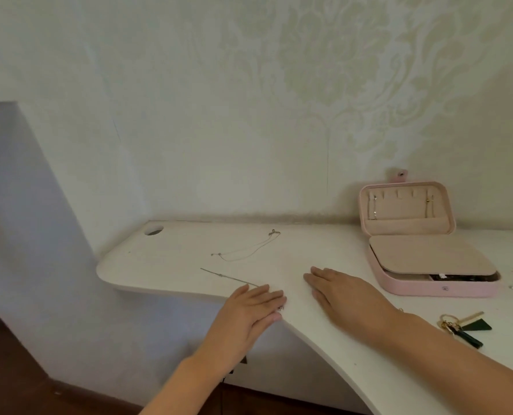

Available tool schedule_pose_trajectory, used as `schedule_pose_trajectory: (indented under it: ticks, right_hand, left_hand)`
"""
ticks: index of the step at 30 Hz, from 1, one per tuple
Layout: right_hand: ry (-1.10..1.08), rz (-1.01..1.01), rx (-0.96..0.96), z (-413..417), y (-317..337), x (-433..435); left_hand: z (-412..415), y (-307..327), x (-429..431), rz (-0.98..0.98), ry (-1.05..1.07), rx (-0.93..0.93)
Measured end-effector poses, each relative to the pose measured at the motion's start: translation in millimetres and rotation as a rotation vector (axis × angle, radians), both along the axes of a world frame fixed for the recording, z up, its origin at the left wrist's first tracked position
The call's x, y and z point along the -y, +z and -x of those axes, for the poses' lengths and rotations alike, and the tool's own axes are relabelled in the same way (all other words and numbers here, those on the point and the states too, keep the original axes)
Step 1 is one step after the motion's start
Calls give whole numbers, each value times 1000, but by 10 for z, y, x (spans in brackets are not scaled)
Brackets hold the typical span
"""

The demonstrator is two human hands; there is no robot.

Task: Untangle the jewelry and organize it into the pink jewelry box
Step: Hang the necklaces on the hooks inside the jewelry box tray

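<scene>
While both hands lie palm-down on the smooth white desk [174, 250], the left hand [249, 307] rests at the curved front edge with its fingers straight and pressed together. Its fingertips touch the near end of a thin straight chain [228, 277], which runs away to the left. The right hand [339, 292] lies flat just beside it, fingers close together and thumb apart, holding nothing. A fine looped necklace [246, 247] lies farther back, apart from both hands. The pink jewelry box [446, 290], rounded at its corners, stands open at the right. Its lid leans upright against the patterned wallpaper [339, 85], with two chains hanging from hooks on the beige velvet lining. A flat beige panel covers most of the base. Gold earrings [461, 324] with dark green triangle and bar pendants lie near the right forearm.
</scene>
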State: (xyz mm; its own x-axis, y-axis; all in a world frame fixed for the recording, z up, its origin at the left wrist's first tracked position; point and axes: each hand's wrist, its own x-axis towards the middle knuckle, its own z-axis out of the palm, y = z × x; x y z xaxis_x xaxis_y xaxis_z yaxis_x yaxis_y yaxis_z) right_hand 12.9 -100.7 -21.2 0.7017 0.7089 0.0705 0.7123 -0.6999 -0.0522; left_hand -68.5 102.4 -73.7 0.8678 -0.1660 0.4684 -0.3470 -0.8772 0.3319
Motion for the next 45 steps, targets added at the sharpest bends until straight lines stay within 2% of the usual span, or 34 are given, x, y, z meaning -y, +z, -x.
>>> schedule_pose_trajectory:
  ticks: [4,7,9,11,13,14,15,17,20,22,24,28,32,37,41,45]
  right_hand:
    - [9,14,3,15,8,-5]
    - [-12,9,-6,28,-5,-8]
    - [-26,12,-7,38,2,-10]
    - [-48,-34,-32,67,44,-27]
    - [-76,-226,-103,122,120,-58]
    - [-93,-375,-217,150,165,-79]
    - [-113,-532,-415,178,212,-99]
    - [-163,-760,-899,240,289,-125]
    - [-244,-821,-1415,351,334,-127]
    - [-277,-856,-1637,405,331,-147]
    - [-311,-931,-1768,426,324,-175]
    - [-352,-1011,-1836,406,295,-175]
    - [-337,-940,-1823,363,300,-123]
    - [-369,-851,-1810,307,333,-83]
    - [-349,-745,-1782,245,365,-30]
    - [-349,-754,-1733,204,370,-16]
  left_hand:
    - [-3,-56,34,-52,-24,227]
    - [44,-72,89,19,-18,282]
    - [90,-63,130,131,7,250]
    - [131,-2,192,307,44,131]
    - [157,76,258,461,103,16]
    - [161,127,275,534,129,-16]
    - [156,172,280,599,137,-36]
    - [147,245,285,648,114,-42]
    - [159,282,288,560,75,1]
    - [168,292,269,506,83,56]
    - [178,311,246,476,91,96]
    - [214,369,252,417,46,117]
    - [229,399,248,350,-76,79]
    - [238,480,245,276,-130,96]
    - [265,478,286,209,-177,138]
    - [256,422,310,135,-181,229]
